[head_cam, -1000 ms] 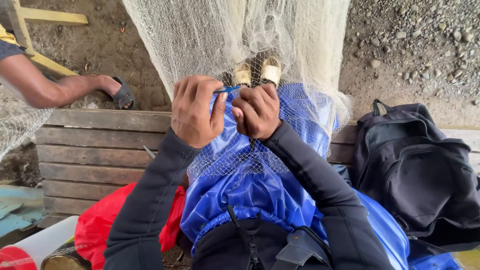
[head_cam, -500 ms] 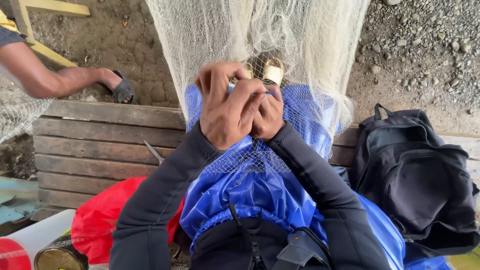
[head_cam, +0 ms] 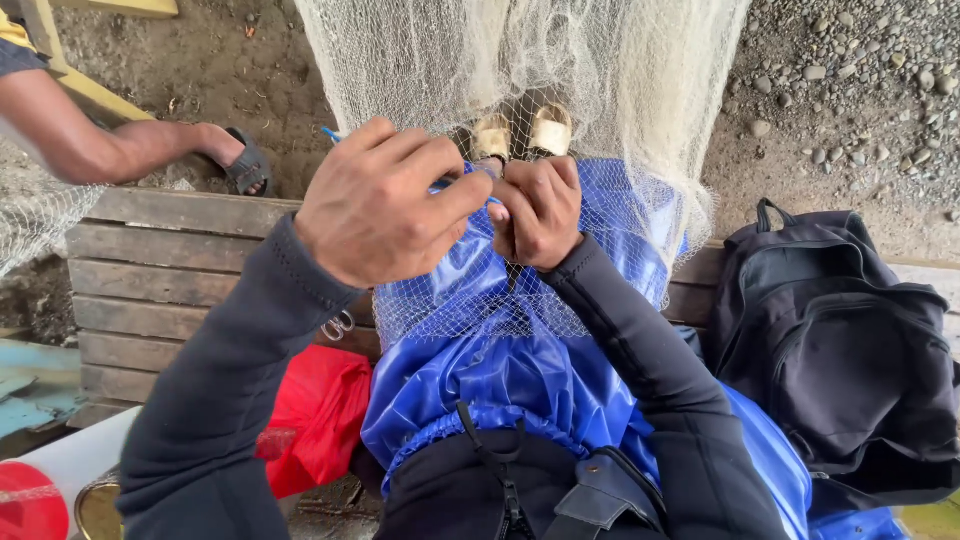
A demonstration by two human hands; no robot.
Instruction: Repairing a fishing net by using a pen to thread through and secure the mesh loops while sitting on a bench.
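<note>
A pale fishing net (head_cam: 600, 90) hangs in front of me and drapes over my blue trousers (head_cam: 520, 360). My left hand (head_cam: 385, 200) is closed around a thin blue netting needle (head_cam: 332, 134), whose tip sticks out past the knuckles. My right hand (head_cam: 540, 210) pinches a fold of the net mesh right beside the left hand. Both hands touch over my lap. My feet in tan sandals (head_cam: 520, 130) show through the net beyond the hands.
I sit on a wooden plank bench (head_cam: 160, 270). A black backpack (head_cam: 850, 350) lies on it at my right. A red bag (head_cam: 315, 415) sits at my left hip. Another person's leg and sandalled foot (head_cam: 235, 160) rest at the upper left. Gravel ground (head_cam: 860, 80) lies beyond.
My left hand has swung from over the right hand out to the left, pulling the blue needle with it. The right hand has kept its pinch on the net.
</note>
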